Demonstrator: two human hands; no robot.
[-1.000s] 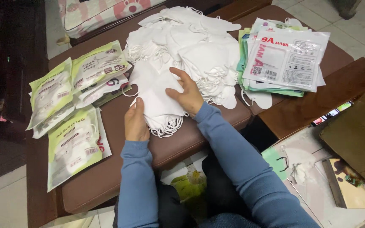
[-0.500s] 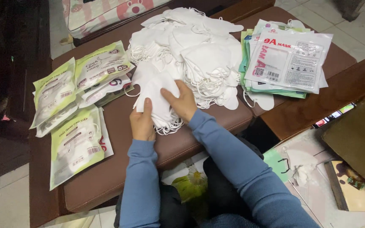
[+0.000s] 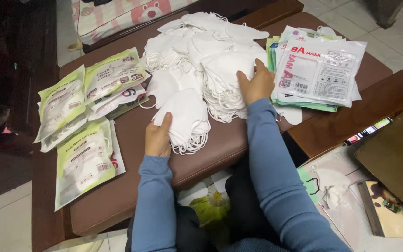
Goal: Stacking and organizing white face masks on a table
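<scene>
My left hand [image 3: 158,136] rests on the near edge of a small stack of white face masks [image 3: 185,119] on a brown padded bench [image 3: 131,191], thumb on top of the stack. My right hand [image 3: 256,85] lies farther right on the big loose heap of white masks [image 3: 206,51], fingers curled over a bundle at its near side. Both arms wear blue sleeves.
Several green-and-white packets [image 3: 78,126] lie on the bench's left part. A pile of white and green packets [image 3: 318,70] sits to the right of the heap. A cardboard box [image 3: 397,154] and loose items stand on the floor at lower right.
My right hand has left the small stack and moved right and away onto the big heap. My left hand stays at the small stack.
</scene>
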